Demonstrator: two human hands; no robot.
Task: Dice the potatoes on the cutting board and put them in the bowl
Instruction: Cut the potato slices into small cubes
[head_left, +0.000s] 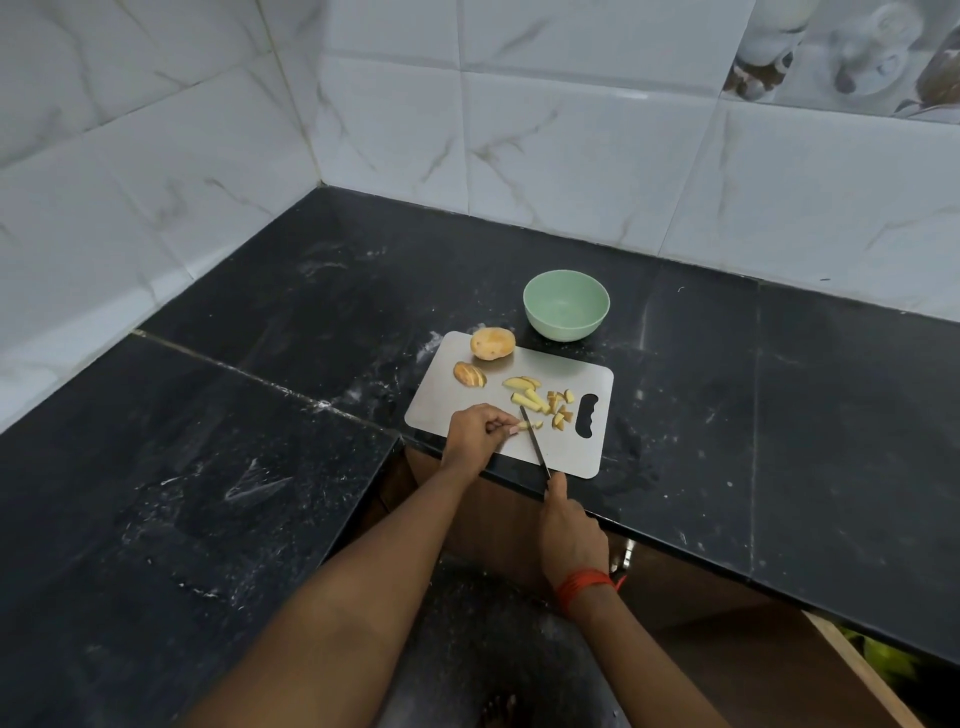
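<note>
Potato strip (524, 425) under the knife (535, 441) on the cutting board (467, 405).
Left hand (475, 431) pinches the strip; right hand (569, 530) is clenched round the knife handle. Diced pieces (558, 408), a half (469, 374) and a whole potato (492, 343) lie on the board; green bowl (566, 306) stands just behind.

Nothing in view bears readable text (no labels, brands or numbers).
</note>
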